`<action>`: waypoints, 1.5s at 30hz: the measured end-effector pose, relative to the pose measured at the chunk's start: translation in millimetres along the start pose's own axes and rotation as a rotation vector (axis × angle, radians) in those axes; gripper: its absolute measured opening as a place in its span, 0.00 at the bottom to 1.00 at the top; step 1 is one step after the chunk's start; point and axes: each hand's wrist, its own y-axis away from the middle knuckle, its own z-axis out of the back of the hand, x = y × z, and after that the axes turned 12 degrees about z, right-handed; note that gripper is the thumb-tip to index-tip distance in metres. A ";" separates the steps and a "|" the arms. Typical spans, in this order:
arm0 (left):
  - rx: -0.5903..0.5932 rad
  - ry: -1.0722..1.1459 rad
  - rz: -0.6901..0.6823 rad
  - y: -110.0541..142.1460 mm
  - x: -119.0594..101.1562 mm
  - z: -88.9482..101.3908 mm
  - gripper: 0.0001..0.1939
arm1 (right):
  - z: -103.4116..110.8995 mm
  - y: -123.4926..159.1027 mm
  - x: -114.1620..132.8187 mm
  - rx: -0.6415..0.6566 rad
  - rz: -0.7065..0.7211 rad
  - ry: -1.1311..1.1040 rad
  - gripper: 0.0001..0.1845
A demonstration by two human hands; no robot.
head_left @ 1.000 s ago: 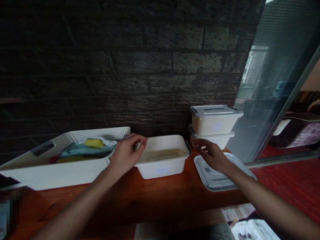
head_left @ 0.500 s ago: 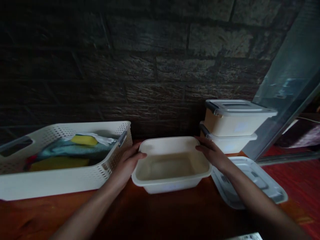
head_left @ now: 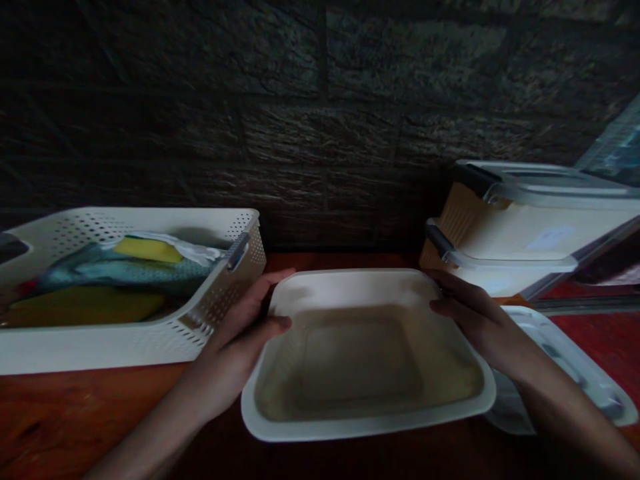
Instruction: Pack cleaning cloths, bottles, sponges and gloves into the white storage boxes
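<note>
So in the head view there's a white rectangular plastic tub with rounded corners (head_left: pixel 360 360) right in the middle, and both hands are on it. The left hand (head_left: pixel 245 333) grips its left side, thumb hooked over the rim, and the right hand (head_left: pixel 475 313) has the same kind of grip on the right side — thumb over the rim there too. The tub is over the reddish-brown wooden bench (head_left: pixel 95 407), with its open top facing up and toward the camera, and I can see right down to the bottom. Can't really tell if its base is touching the wood.

Off to the left there's a long white perforated plastic basket (head_left: pixel 100 347) with a grey handle. In it are a teal cloth (head_left: pixel 115 270), some yellow pieces (head_left: pixel 150 249) and a white cloth (head_left: pixel 187 249).

Over on the right, two lidded pale plastic boxes with dark latches (head_left: pixel 545 230) sit one on top of the other. A translucent grey plastic lid (head_left: pixel 575 363) lies nearer the camera, partly behind the right forearm. The dark stone-block wall (head_left: pixel 300 133) runs along the back.
</note>
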 end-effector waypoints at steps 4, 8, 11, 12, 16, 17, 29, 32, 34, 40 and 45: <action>0.011 0.018 0.011 -1.6 -5.5 -2.7 0.27 | -1.0 -0.8 -2.1 -0.019 0.039 0.015 0.28; 0.017 -0.012 -0.020 -1.0 -8.4 -5.8 0.28 | 1.0 -0.7 -11.6 0.019 0.065 0.065 0.27; 0.016 -0.162 -0.050 3.7 -11.3 -2.3 0.30 | 7.6 -1.9 -18.3 0.073 0.082 0.150 0.28; 0.003 -0.221 -0.080 7.0 -14.3 0.2 0.30 | 10.7 -2.8 -18.3 0.075 0.084 0.182 0.28; -0.050 -0.337 -0.276 27.0 -43.3 18.0 0.23 | 21.7 -12.0 1.1 -0.004 0.143 0.264 0.27; -0.033 -0.328 -0.302 31.7 -53.2 25.4 0.20 | 22.1 -16.5 11.4 -0.010 0.174 0.286 0.26; -0.110 -0.818 -0.050 -25.4 -58.0 217.4 0.14 | -125.8 -121.6 213.1 0.548 0.763 0.404 0.12; -0.028 -0.890 0.011 -37.4 -35.1 243.6 0.11 | -194.6 -146.2 237.5 0.664 0.776 0.485 0.10; 0.034 -0.928 0.036 -43.7 -20.0 250.6 0.12 | -236.6 -160.2 242.6 0.730 0.751 0.550 0.10; 0.095 -1.025 0.041 -65.0 11.3 250.1 0.10 | -313.1 -184.7 230.7 0.906 0.674 0.655 0.15; 0.093 -1.062 0.034 -71.4 19.9 241.9 0.03 | -335.5 -186.2 212.2 0.919 0.656 0.624 0.16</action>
